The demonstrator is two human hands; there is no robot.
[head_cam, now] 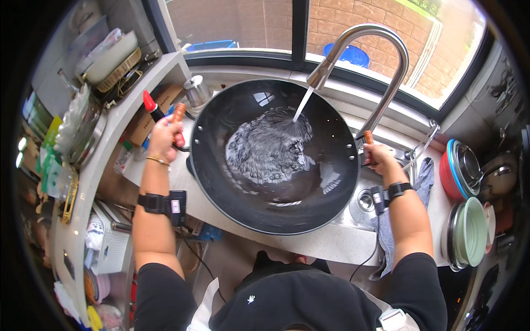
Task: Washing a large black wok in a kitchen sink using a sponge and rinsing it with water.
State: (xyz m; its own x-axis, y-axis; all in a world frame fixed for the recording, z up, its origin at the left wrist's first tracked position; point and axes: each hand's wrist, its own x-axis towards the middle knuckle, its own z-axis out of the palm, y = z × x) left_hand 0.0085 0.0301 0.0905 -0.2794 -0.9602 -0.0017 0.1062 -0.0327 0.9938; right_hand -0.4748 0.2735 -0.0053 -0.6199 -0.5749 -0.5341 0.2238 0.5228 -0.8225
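Observation:
A large black wok (331, 198) is held over the sink (360, 215) and the counter beside it. My left hand (163, 138) is closed around its left handle, which has a wooden grip (179, 112). On the opposite side, my right hand (381, 157) grips the other handle, whose wooden end (368, 137) shows above my fingers. Water (302, 104) runs from the curved metal faucet (397, 49) into the wok, where foamy, rippling water (265, 149) covers the middle. The wok hides most of the sink.
A metal canister (198, 90) and a red-capped bottle (150, 101) stand left of the wok. A grey cloth (385, 236) hangs over the counter's front edge. Stacked colanders and bowls (472, 231) are at the right. A window (248, 25) lies behind the faucet; shelves (89, 182) curve along the left.

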